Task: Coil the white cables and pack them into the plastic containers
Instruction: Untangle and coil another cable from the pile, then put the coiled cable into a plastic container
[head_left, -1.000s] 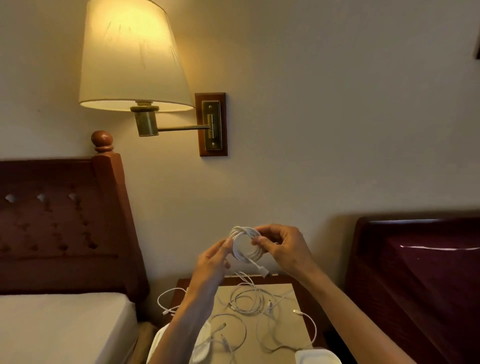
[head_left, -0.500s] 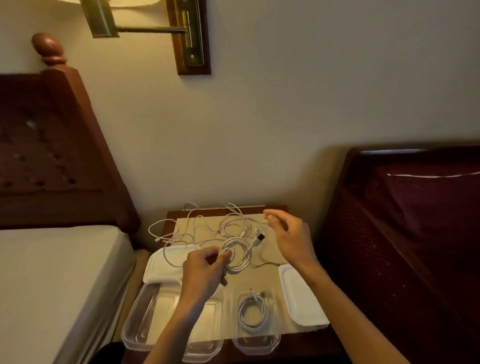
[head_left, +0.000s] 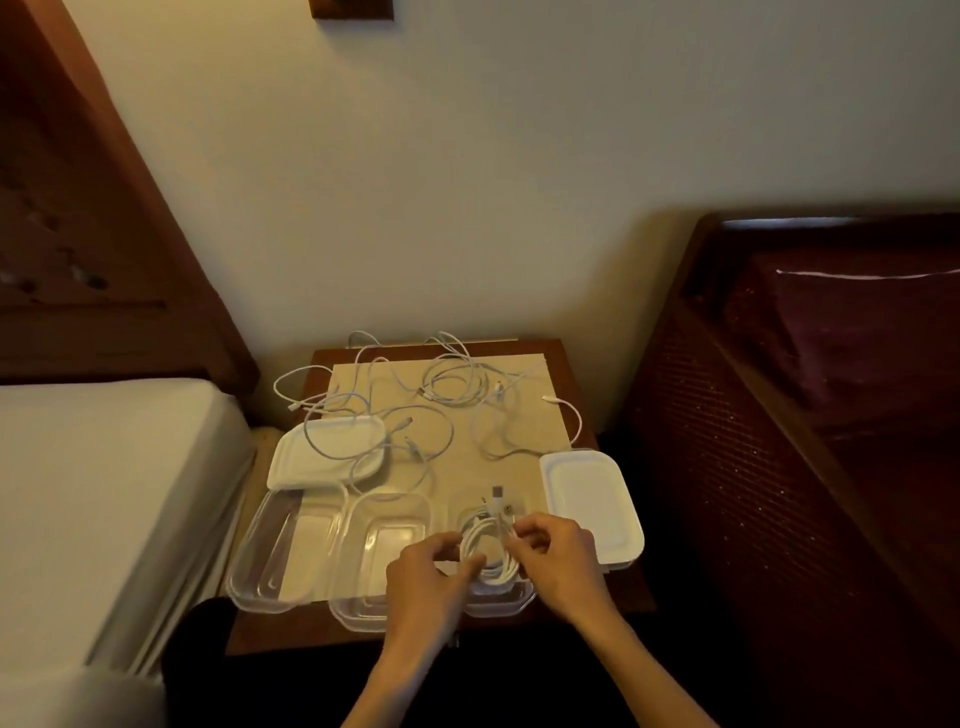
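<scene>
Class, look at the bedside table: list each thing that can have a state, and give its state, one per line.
Small container: open, holds coiled cables.
Coiled cables: wound, both hands at them.
Middle container: open, no cable inside.
Left container: open, no cable inside.
Left lid: off, loose cable lying across it.
Right lid: off, lying flat.
Loose cables: uncoiled, tangled.
Left hand: fingers curled at coil.
Right hand: pinching coil.

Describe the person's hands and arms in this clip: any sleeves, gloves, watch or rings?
Both the left hand and right hand are bare, with no gloves. The forearms are uncovered down to the frame edge; no sleeve shows. No watch, bracelet or ring is visible, though the light is dim.
</scene>
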